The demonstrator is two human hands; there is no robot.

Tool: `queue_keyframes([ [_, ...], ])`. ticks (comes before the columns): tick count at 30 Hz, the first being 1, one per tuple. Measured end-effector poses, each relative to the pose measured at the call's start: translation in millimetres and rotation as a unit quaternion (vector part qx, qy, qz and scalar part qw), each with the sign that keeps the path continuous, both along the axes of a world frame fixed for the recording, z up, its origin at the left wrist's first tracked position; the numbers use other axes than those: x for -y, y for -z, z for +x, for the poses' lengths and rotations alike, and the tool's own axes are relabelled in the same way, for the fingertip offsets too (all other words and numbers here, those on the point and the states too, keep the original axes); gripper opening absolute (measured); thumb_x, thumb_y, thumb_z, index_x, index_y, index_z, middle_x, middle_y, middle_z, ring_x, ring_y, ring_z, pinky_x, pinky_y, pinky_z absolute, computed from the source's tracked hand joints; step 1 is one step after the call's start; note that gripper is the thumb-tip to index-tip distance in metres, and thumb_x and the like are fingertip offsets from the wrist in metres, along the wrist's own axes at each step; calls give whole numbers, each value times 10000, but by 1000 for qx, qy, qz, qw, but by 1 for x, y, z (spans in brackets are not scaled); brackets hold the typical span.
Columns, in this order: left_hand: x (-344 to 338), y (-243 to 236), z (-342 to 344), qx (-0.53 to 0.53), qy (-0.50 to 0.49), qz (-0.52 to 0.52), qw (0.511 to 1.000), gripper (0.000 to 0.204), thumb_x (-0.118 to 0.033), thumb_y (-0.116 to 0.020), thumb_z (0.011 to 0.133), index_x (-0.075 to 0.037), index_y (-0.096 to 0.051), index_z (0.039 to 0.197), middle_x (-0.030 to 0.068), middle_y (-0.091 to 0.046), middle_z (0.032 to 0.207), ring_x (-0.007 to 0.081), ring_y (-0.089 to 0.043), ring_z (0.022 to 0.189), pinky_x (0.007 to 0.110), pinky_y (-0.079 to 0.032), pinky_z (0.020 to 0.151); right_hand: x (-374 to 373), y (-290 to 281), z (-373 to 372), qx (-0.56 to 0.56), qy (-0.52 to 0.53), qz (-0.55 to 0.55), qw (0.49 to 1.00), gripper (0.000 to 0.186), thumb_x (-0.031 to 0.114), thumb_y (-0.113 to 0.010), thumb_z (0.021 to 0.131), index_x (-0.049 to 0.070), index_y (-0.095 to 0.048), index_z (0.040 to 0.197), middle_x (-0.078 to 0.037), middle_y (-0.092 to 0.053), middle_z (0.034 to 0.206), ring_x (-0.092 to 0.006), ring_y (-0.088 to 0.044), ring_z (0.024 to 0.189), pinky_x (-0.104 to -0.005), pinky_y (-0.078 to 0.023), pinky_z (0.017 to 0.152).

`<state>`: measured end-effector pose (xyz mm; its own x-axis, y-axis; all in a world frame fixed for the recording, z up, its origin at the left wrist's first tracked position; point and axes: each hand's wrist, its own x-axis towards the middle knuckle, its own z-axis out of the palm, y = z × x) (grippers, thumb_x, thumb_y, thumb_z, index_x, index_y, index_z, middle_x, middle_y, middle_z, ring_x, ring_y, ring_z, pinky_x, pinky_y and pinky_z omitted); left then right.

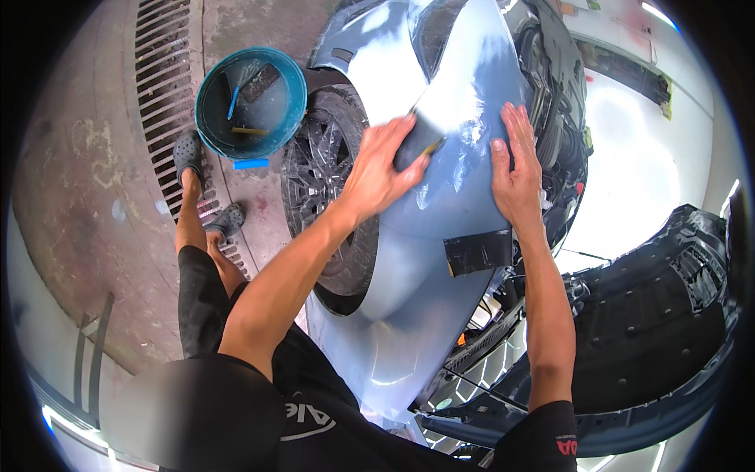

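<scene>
Fender (448, 214): this blue-grey body panel lies directly before you, under both hands, between the wheel (324, 177) on your left and the exposed engine bay (543, 75) on your right. Paler patches and bright glare show on its surface.

Left hand (379, 169): the fingers are bent and closed about a dark block (414, 146), with the thumb opposed on the near side. The block lies against the fender and shows a yellowish-brown edge between thumb and fingers.

Right hand (517, 169): the fingers are extended and side by side, with the thumb spread away from them. The hand lies flat on the fender near its engine-bay edge and has hold of nothing.

Black piece (480, 252): this rectangular item rests on the fender, nearer to you than both hands, beside the right forearm. Its left end shows a tan edge.

Bucket (206, 82): this teal container stands on the floor (102, 236) to the left of the wheel. It contains a blue-handled tool (234, 101), a dark rectangular item (261, 82) and a yellowish stick (250, 130). A blue strip (251, 164) is just beside the bucket.
</scene>
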<state>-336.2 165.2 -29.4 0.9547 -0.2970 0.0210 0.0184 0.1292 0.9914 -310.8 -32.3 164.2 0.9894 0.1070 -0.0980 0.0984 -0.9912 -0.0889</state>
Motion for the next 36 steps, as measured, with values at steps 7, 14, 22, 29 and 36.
queue_keyframes([
  [7, 13, 5, 24, 9, -22, 12, 1000, 771, -356, -843, 1005, -5, -566, 1633, 267, -551, 1660, 411, -530, 1442, 489, -456, 1250, 0, 3, 3, 11, -10, 12, 1000, 462, 193, -590, 1183, 16, -599, 1609, -170, -592, 1682, -390, -435, 1655, -534, -320, 1360],
  [14, -1, 24, -44, 6, 2, 27, 1000, 771, -368, -853, 997, -7, -565, 1615, 236, -580, 1630, 408, -560, 1410, 486, -463, 1241, 3, 0, -6, 10, 8, 3, 1000, 457, 192, -594, 1180, 11, -606, 1600, -175, -598, 1675, -393, -447, 1647, -516, -347, 1351],
  [22, 8, 22, -27, 32, -22, 20, 999, 759, -365, -825, 1003, -10, -551, 1616, 221, -633, 1563, 413, -566, 1401, 502, -486, 1214, 5, 2, -4, 19, 3, 6, 1000, 452, 201, -610, 1174, 16, -625, 1586, -166, -608, 1668, -385, -457, 1641, -528, -337, 1359],
  [29, 29, -9, 52, 19, -34, 6, 999, 730, -331, -839, 981, -23, -571, 1586, 246, -629, 1551, 430, -576, 1352, 503, -491, 1205, -3, 0, 0, 14, 9, 12, 1000, 447, 194, -611, 1173, 13, -628, 1582, -165, -610, 1667, -385, -461, 1639, -520, -339, 1360],
  [36, 30, 0, 35, 8, -27, 16, 999, 773, -394, -837, 983, -29, -543, 1598, 263, -660, 1472, 436, -583, 1338, 514, -504, 1172, 3, 3, -1, 18, 8, 21, 1000, 438, 178, -609, 1172, 12, -631, 1578, -167, -611, 1664, -384, -459, 1640, -508, -366, 1346],
])
